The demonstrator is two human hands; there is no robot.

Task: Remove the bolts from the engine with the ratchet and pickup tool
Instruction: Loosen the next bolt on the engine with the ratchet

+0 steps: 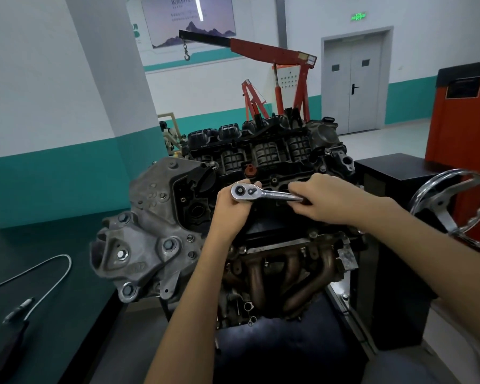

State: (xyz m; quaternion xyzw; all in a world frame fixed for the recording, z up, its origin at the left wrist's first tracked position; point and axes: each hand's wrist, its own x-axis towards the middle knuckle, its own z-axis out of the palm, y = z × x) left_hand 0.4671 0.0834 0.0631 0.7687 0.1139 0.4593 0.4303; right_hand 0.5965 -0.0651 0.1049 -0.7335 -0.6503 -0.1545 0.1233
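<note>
Top near edge of engine (155, 239) crowded: left hand (232, 214), right hand (333, 200), ratchet (261, 193). Ribbed cover (266, 153) rises just behind. Handwheel (452, 203) and black stand (391, 173) block the right. Open air left, above bench (67, 286) with pickup tool (18, 310).

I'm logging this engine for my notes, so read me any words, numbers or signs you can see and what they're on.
No text reads for certain.
Wall poster: Chinese characters, blurred.
Green sign above the double door: blurred.
White print on the engine cover: too small.
</note>
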